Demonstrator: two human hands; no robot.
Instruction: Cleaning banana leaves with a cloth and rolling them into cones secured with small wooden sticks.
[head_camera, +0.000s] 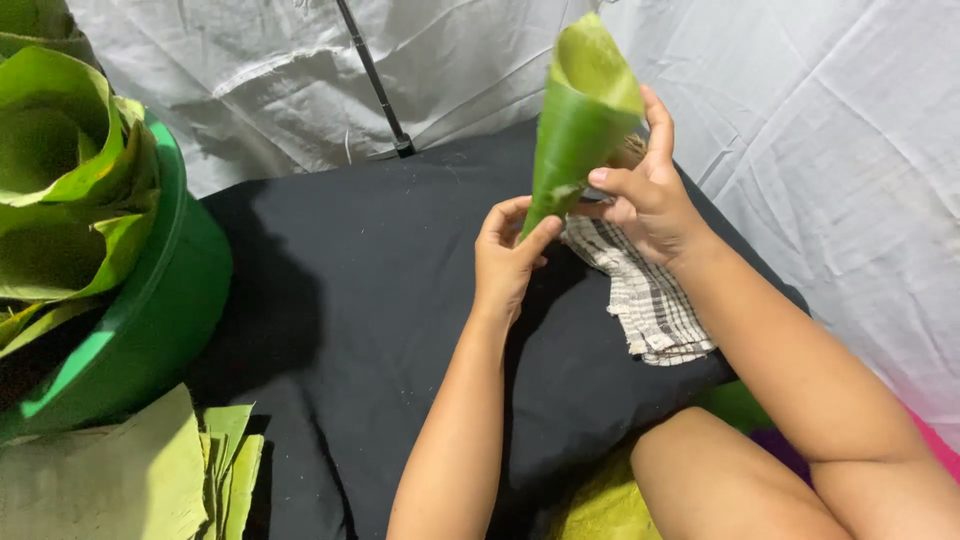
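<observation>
So both hands are on a green leaf cone (580, 120), held up in the air over a black cushion (380, 300). The cone's long axis runs nearly vertical, leaning a bit to the right, pointed tip down and the wide open mouth facing up and slightly toward the camera. The left hand (508, 255) pinches the narrow tip between thumb and fingers, and the right hand (645, 190) is wrapped around the cone's side, thumb on the front and fingers behind. A checkered cloth (650, 295) lies on the cushion just under the right wrist. Off to the left there's a green tub (165, 300) stuffed with more rolled leaves (60, 170), plus flat cut leaf pieces (120, 480) stacked below it.
</observation>
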